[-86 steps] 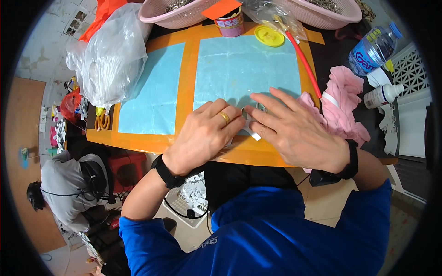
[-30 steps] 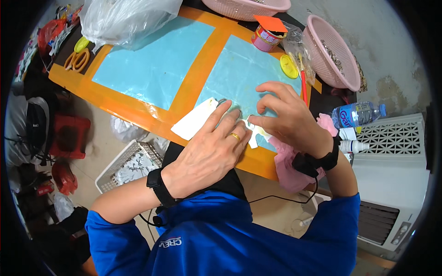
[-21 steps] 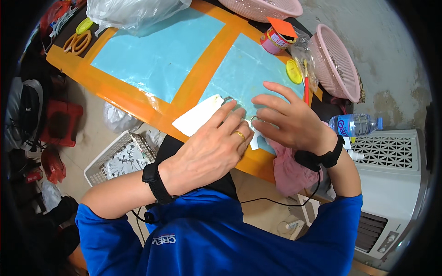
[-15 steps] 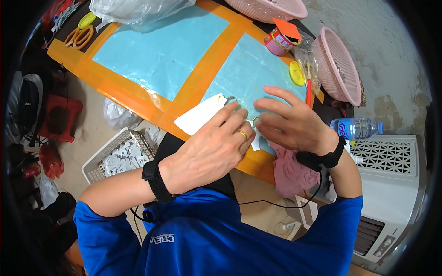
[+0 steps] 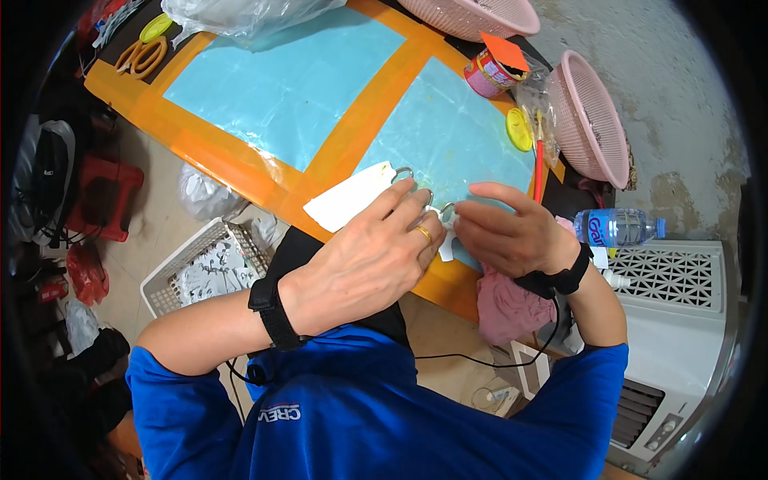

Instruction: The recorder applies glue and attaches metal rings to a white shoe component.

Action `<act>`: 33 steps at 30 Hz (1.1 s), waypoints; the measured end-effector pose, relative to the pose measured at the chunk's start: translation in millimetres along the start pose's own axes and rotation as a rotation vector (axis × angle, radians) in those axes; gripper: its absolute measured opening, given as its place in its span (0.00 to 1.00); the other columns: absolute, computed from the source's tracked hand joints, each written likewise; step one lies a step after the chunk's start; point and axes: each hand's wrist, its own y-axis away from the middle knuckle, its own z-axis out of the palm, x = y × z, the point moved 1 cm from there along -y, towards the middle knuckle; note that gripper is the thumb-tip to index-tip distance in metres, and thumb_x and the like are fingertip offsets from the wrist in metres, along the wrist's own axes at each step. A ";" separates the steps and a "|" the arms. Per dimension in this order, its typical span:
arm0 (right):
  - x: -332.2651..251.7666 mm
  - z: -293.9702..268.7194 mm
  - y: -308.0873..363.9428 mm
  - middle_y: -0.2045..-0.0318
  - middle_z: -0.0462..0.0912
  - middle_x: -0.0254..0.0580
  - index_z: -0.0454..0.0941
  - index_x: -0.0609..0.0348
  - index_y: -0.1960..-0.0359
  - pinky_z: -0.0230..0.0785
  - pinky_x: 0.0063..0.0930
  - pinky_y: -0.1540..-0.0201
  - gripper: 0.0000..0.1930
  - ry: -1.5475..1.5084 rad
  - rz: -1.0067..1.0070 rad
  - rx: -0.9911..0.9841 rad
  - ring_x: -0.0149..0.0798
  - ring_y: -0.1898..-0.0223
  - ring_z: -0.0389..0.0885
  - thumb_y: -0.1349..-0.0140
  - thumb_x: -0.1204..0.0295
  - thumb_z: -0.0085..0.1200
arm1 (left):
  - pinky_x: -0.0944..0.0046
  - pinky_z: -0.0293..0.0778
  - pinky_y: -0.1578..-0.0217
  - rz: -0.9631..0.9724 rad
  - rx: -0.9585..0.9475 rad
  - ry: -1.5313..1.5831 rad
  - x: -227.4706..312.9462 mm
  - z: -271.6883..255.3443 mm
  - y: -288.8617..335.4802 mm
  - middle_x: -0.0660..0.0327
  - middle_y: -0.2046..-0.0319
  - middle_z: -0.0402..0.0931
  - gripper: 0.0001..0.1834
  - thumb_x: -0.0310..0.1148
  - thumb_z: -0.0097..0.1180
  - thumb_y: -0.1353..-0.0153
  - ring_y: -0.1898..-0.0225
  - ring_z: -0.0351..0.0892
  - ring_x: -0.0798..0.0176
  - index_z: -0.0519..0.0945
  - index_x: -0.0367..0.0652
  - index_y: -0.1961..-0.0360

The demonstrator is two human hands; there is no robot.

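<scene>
My left hand (image 5: 372, 260), a gold ring on one finger, curls over the right end of a stiff white piece (image 5: 350, 196) at the table's near edge. Small metal rings stick out by its fingertips, among them one metal ring (image 5: 446, 211) between my two hands. Bent fingers bring my right hand (image 5: 512, 232) to that ring, its index finger held a little apart; the thumb is hidden. A small white tab (image 5: 446, 250) shows below the hands. What lies under my left palm cannot be seen.
Orange tape (image 5: 352, 120) frames blue sheets on the table. A clear bag (image 5: 252, 18), scissors (image 5: 142, 58), a red-handled brush (image 5: 538, 164), a can (image 5: 490, 74) and a pink basket (image 5: 588, 120) lie around. A water bottle (image 5: 620, 228) stands near the air cooler (image 5: 672, 320); pink cloth (image 5: 512, 304) hangs below.
My right hand has come down slightly, and its fingers have drawn closer together at the metal ring. My left hand stays nearly in place on the white piece.
</scene>
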 end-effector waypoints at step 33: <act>-37.7 11.5 -0.9 0.59 0.81 0.38 0.82 0.58 0.65 0.69 0.54 0.28 0.10 -0.072 0.506 0.072 0.45 0.40 0.80 0.49 0.72 0.66 | 0.42 0.64 0.24 -0.021 0.018 0.064 -2.2 -1.1 -4.3 0.58 0.46 0.83 0.20 0.34 0.67 0.37 0.35 0.78 0.50 0.87 0.40 0.44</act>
